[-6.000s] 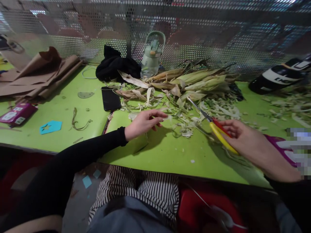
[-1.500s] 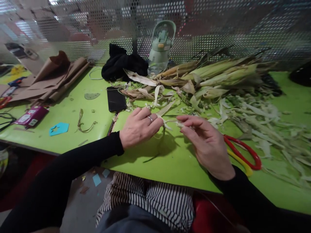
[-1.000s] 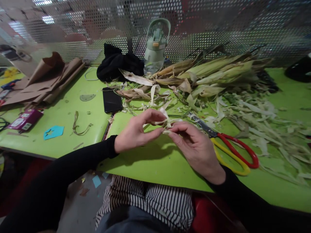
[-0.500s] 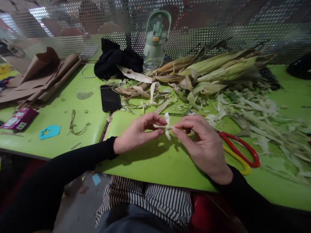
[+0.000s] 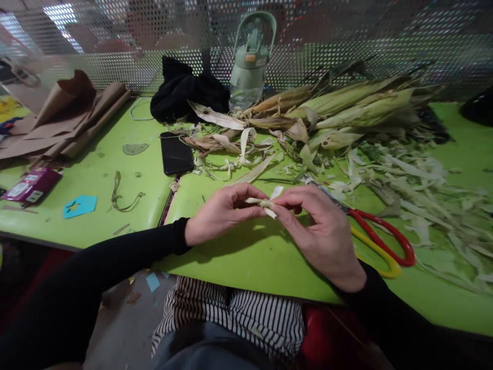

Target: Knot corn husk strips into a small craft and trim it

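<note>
Husk piece (image 5: 266, 204), pale, crossed strips, sits pinched between my hands, apparently above green surface (image 5: 250, 267). Left hand (image 5: 227, 211) nips it from nine o'clock, right hand (image 5: 321, 223) from three, thumbs and fingers narrow on it. I read two-sided pinch as keeping springy ends together. Scissors (image 5: 355, 214) lie at four o'clock, near right hand, probably for easy reach. Corn husks (image 5: 358, 110) lie at one o'clock, likely farther back to give hands room.

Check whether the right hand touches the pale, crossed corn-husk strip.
Touching: the head view shows the right hand pinching the husk strip, with no visible gap.
</note>
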`<move>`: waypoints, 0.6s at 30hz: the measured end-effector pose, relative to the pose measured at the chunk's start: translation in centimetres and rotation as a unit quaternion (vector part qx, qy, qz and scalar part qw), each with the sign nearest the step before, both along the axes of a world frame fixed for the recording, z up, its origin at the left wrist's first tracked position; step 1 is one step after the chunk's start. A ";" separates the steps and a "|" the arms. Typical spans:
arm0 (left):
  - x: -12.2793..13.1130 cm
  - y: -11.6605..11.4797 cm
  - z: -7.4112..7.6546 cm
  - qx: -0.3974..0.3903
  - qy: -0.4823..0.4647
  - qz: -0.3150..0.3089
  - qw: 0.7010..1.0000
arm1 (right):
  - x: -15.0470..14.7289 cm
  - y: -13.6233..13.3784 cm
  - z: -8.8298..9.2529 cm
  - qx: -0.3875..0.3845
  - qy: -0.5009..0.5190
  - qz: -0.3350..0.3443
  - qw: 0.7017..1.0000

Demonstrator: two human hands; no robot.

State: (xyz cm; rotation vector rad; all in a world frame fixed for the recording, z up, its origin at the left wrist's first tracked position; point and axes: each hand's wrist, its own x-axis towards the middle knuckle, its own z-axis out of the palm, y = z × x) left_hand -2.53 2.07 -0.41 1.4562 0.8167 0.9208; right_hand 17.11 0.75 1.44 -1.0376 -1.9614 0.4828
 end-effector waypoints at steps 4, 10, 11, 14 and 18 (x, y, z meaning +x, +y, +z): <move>0.1 -0.2 0.0 -0.005 -0.017 -0.004 1.000 | 0.2 0.1 0.2 -0.089 0.012 0.011 0.996; -0.1 -0.2 -0.1 0.226 0.105 0.051 0.967 | 0.6 0.5 0.5 -0.273 0.083 0.030 0.958; -0.3 -0.2 0.0 0.269 0.134 0.050 0.952 | 0.7 0.5 0.5 -0.311 0.099 0.038 0.944; -0.5 -0.4 0.2 0.367 0.207 0.045 0.906 | 1.1 0.7 0.5 -0.409 0.125 0.058 0.902; -0.7 -0.5 0.2 0.429 0.249 0.038 0.868 | 1.2 0.8 0.7 -0.479 0.130 0.068 0.865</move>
